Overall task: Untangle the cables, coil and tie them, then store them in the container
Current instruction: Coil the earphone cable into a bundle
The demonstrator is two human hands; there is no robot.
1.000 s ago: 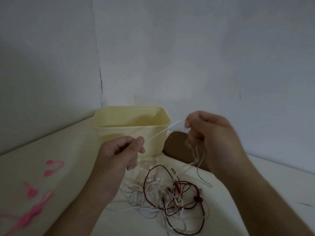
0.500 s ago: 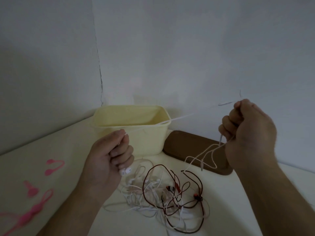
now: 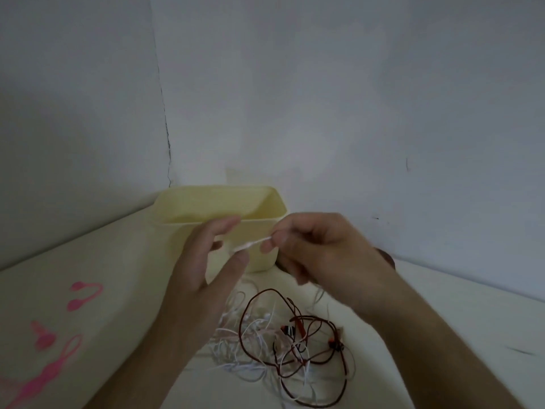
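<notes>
A tangle of thin white and dark red cables lies on the cream table in front of me. A pale yellow open container stands behind it near the wall corner. My right hand pinches a white cable end between thumb and forefinger, in front of the container. My left hand is beside it with fingers spread and straight, its thumb tip at the cable's other end. More white cable hangs below my right hand, blurred.
Several pink silicone cable ties lie on the table at the left. A dark brown lid lies behind my right hand, mostly hidden. Grey walls meet in a corner behind the container.
My right hand has swung back from the far right to in front of the container, shortening the stretched white cable. My left hand has risen and opened its fingers.
</notes>
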